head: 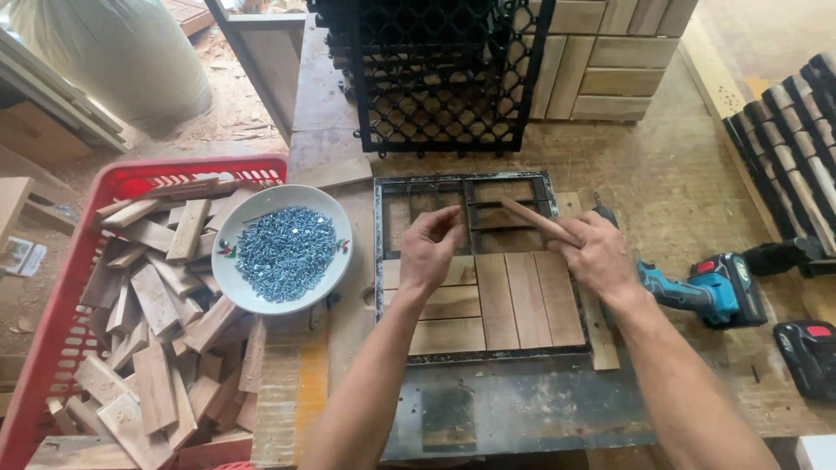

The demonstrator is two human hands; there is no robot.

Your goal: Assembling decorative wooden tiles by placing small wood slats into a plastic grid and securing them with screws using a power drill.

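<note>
A: Left hand (431, 248)?
B: Reaching far over the metal frame (380, 261), fingers curled loosely together, gripping nothing.
A: Right hand (599, 254)?
B: Pinching one wooden slat (533, 219), angling it over the frame's far-right cell.
A: Counts?
B: Six slats sitting near; one screw dish (283, 249) left; one drill (710, 289) right.

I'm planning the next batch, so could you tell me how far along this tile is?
The lower half of the metal frame already holds six wood slats. The right hand holds another slat over the open top half, left hand beside it. The upper cells are unfilled; screws and drill lie unused.
</note>
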